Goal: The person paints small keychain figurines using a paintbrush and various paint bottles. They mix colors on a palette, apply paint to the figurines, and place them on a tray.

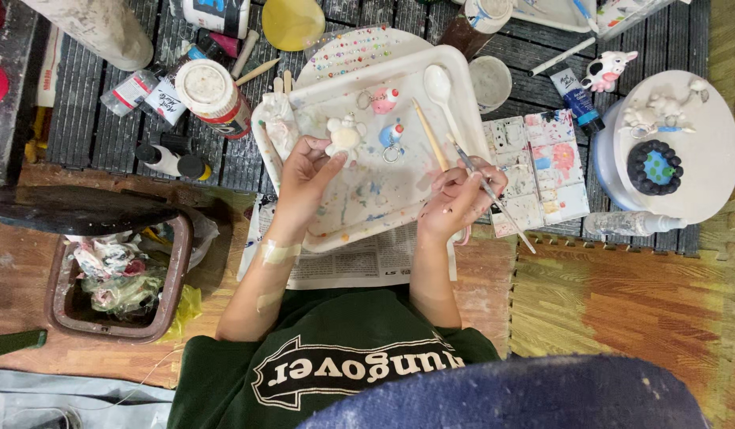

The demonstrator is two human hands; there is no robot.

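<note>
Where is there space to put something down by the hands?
Bare patches: the white tray middle between the left hand and right hand, and the wooden mat right of the newspaper. Crowded: bottles above the tray, and the paint palette beside it.

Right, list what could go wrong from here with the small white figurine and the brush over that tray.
1. The left hand pinches the small white clay figurine by fingertips only; it could slip onto the paint-splattered white plastic tray and smear.
2. The thin paintbrush in the right hand angles over the square paint palette; a drip may mix colours.
3. The pink keyring charm and blue keyring charm lie close by and might get knocked.
</note>
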